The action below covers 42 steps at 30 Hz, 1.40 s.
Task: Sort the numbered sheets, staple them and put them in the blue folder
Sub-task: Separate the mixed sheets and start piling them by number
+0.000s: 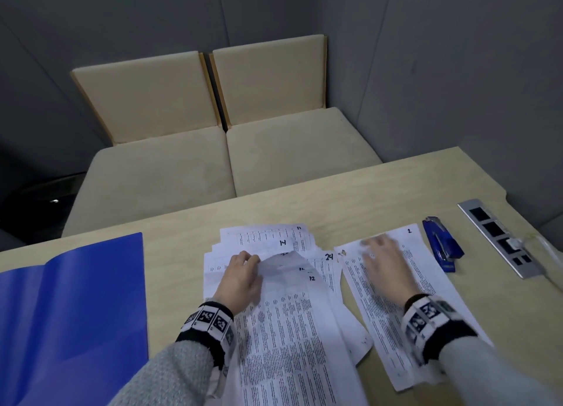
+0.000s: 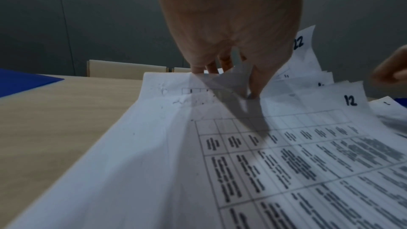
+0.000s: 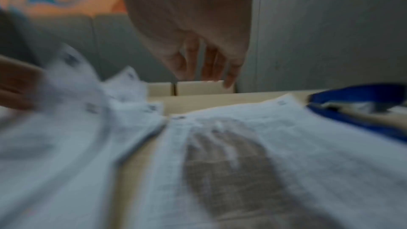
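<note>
Lower left of the head view: blue folder (image 1: 73, 308) lying open on table (image 1: 182, 223). Centre: left hand (image 1: 240, 279) pinching a lifted corner of sheet 12 (image 1: 289, 329) atop loose sheets (image 1: 268, 238). Right: right hand (image 1: 385, 261), blurred, fingers extended, holding nothing, over sheet 2 (image 1: 426, 283). Beside it: blue stapler (image 1: 443, 244).

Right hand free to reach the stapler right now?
Probably yes. The right hand hovers open over the sheet marked 2, holding nothing, and the blue stapler lies uncovered just right of that sheet.
</note>
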Motion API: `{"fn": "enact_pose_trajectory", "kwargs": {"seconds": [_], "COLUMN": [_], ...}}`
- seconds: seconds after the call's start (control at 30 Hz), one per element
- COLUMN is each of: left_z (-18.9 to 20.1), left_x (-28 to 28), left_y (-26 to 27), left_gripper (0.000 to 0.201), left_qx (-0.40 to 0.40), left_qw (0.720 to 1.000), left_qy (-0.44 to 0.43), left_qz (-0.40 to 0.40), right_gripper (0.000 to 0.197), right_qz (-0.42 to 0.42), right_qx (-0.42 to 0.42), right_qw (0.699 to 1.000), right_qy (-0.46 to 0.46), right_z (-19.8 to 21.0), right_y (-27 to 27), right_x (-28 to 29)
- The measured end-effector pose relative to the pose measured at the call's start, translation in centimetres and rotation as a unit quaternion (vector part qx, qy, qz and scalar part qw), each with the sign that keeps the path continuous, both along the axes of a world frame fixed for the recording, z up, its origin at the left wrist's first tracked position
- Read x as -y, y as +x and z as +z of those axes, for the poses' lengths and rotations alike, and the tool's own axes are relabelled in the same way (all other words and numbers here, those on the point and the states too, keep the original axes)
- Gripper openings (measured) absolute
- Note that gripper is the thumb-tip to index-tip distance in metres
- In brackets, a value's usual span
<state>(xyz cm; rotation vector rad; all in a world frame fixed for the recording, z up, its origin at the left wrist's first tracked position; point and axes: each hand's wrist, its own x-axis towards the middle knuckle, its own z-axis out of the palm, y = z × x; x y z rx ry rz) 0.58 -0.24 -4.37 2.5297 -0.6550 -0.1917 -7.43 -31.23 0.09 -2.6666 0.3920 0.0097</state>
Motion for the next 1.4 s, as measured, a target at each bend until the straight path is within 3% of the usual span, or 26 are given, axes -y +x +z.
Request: {"fn": "enact_pose_trajectory", "kwargs": {"seconds": [0.07, 0.13, 0.27, 0.37, 0.43, 0.5, 0.57, 0.63, 0.73, 0.87, 0.97, 1.03, 1.1, 1.17, 1.23, 1.4], "left_z": [0.5, 0.6, 0.6, 0.5, 0.2, 0.1, 0.0, 0.0, 0.3, 0.3, 0.1, 0.2, 0.5, 0.7, 0.8, 0.5], "left_x": [0.7, 1.2, 1.7, 1.7, 1.6, 1.5, 1.5, 1.5, 1.8, 2.4, 2.8, 3.0, 3.1, 2.9, 2.6, 1.7], "left_y": [-0.6, -1.1, -2.2, -2.8, -3.0, -3.2, -3.2, -3.1, -3.2, -3.1, -3.2, -3.3, -3.4, -3.4, -3.6, -4.1], "left_gripper": [0.026, 0.039, 0.021, 0.012, 0.006, 0.008, 0.015, 0.011, 0.006, 0.012, 0.009, 0.006, 0.017, 0.026, 0.023, 0.029], "left_qx": [-0.007, -0.001, 0.048, 0.057, 0.068, 0.072, 0.073, 0.079, 0.1, 0.09, 0.1, 0.105, 0.098, 0.082, 0.063, 0.063], "left_qw": [1.0, 0.999, 0.995, 0.992, 0.99, 0.989, 0.99, 0.991, 0.99, 0.99, 0.99, 0.99, 0.99, 0.991, 0.991, 0.994], "left_qy": [-0.004, -0.015, 0.001, 0.02, 0.034, 0.032, 0.029, 0.024, 0.021, 0.018, 0.019, 0.023, 0.034, 0.047, 0.054, 0.008], "left_qz": [-0.005, -0.028, -0.093, -0.114, -0.122, -0.124, -0.117, -0.106, -0.098, -0.106, -0.102, -0.097, -0.091, -0.097, -0.102, -0.09], "right_gripper": [0.017, 0.019, 0.022, 0.013, 0.022, 0.027, 0.022, 0.011, 0.004, 0.024, 0.009, 0.014, 0.013, 0.007, 0.007, 0.007], "right_qz": [0.031, 0.014, -0.058, -0.145, -0.194, -0.184, -0.167, -0.156, -0.134, -0.136, -0.116, -0.104, -0.093, -0.072, -0.058, -0.083], "right_qx": [-0.012, -0.026, -0.086, -0.06, -0.029, -0.057, -0.085, -0.051, 0.037, 0.059, 0.076, 0.091, 0.085, 0.046, 0.013, -0.047], "right_qw": [0.992, 0.977, 0.957, 0.925, 0.928, 0.948, 0.963, 0.971, 0.971, 0.964, 0.961, 0.941, 0.918, 0.887, 0.864, 0.796], "right_qy": [0.122, 0.212, 0.273, 0.347, 0.318, 0.252, 0.194, 0.173, 0.194, 0.219, 0.24, 0.308, 0.376, 0.454, 0.501, 0.598], "right_z": [-0.6, -1.8, -2.9, -2.4, -3.0, -3.7, -4.3, -4.0, -3.3, -2.9, -2.8, -2.8, -2.6, -2.3, -2.3, -2.3], "right_y": [-0.8, -1.2, -1.3, -1.6, -1.0, -0.1, 0.6, 0.5, -1.0, -2.4, -3.0, -3.5, -3.8, -4.0, -4.1, -3.6], "right_x": [-4.0, -6.5, -8.1, -8.0, -7.1, -6.1, -5.7, -6.0, -6.5, -6.6, -6.9, -7.3, -7.7, -8.1, -8.1, -7.5]}}
